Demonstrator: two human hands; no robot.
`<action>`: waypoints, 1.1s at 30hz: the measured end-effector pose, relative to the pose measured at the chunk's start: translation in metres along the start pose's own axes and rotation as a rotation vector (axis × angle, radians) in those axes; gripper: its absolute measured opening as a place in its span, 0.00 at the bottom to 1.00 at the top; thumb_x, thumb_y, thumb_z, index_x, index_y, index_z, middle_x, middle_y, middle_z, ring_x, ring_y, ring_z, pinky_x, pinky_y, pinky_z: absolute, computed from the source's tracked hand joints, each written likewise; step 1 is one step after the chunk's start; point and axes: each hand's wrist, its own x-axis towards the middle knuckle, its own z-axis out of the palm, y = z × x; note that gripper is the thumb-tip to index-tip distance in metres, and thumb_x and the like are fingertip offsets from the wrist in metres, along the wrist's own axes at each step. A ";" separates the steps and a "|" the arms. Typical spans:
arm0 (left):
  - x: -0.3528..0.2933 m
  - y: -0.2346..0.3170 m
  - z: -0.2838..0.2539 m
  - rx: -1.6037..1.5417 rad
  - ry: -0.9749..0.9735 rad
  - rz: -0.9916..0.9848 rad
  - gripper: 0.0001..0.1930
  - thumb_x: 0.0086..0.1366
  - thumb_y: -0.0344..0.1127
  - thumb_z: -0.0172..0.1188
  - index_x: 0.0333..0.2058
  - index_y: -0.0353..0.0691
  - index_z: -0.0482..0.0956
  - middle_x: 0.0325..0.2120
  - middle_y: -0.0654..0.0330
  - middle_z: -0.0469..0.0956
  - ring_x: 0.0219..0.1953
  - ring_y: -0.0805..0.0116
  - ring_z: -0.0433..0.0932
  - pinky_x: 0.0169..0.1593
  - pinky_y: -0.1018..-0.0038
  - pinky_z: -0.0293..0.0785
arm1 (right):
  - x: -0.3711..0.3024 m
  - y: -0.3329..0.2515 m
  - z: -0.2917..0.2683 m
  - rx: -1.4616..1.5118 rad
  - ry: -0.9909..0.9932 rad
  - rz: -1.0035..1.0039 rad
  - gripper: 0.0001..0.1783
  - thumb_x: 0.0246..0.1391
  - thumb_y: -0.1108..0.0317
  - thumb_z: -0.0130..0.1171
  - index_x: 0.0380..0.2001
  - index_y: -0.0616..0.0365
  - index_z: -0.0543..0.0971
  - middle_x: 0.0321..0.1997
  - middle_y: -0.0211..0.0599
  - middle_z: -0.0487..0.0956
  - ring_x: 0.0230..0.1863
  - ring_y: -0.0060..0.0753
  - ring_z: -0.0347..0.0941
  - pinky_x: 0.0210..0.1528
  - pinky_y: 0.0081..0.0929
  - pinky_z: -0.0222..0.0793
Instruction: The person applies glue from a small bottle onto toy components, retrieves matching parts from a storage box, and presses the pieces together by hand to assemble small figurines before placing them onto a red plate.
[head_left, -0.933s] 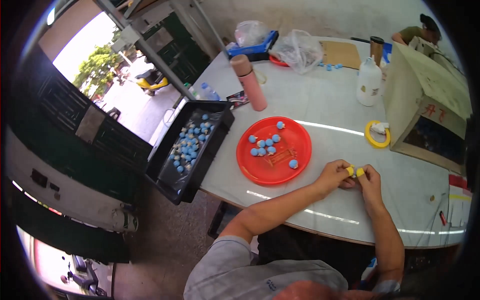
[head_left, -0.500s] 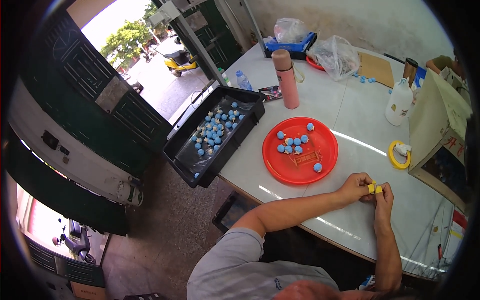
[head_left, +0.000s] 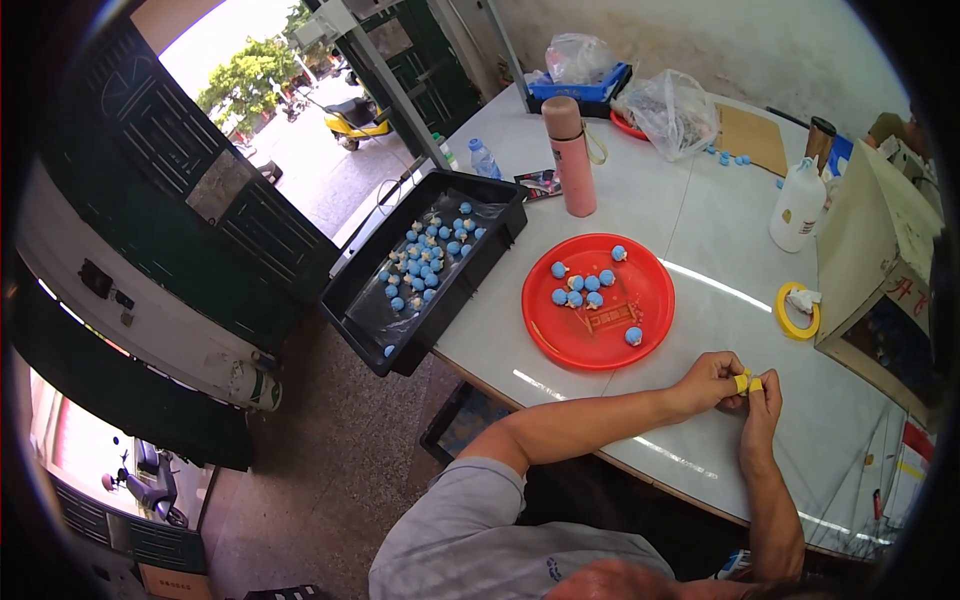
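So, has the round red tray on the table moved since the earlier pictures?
No. Against the pink flask and the yellow tape roll, the red tray keeps its place; only the camera view has shifted.

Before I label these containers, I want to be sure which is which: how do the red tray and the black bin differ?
The red tray is round; the black bin is rectangular. The red tray is shallow, while the black bin has taller walls. The red tray holds fewer blue balls than the black bin. Both hold small blue balls with pale bits.
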 end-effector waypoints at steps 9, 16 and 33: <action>0.001 0.000 0.000 0.000 -0.004 -0.015 0.05 0.65 0.33 0.58 0.35 0.39 0.72 0.28 0.63 0.77 0.28 0.79 0.76 0.32 0.82 0.72 | 0.000 0.001 -0.001 0.019 0.008 0.021 0.10 0.62 0.70 0.44 0.26 0.52 0.60 0.26 0.22 0.60 0.30 0.14 0.55 0.34 0.15 0.55; -0.001 0.002 -0.001 -0.002 0.016 -0.030 0.05 0.65 0.32 0.57 0.35 0.39 0.72 0.28 0.64 0.77 0.28 0.79 0.76 0.32 0.82 0.73 | 0.000 0.001 0.004 0.020 0.019 0.013 0.10 0.61 0.70 0.43 0.25 0.53 0.60 0.26 0.22 0.60 0.30 0.14 0.55 0.34 0.16 0.55; 0.003 0.009 -0.006 0.180 0.188 0.238 0.14 0.64 0.30 0.60 0.45 0.28 0.70 0.40 0.53 0.77 0.42 0.68 0.78 0.45 0.74 0.78 | 0.009 -0.002 0.007 0.137 0.102 0.001 0.07 0.62 0.71 0.50 0.40 0.62 0.70 0.33 0.31 0.73 0.32 0.17 0.69 0.35 0.16 0.67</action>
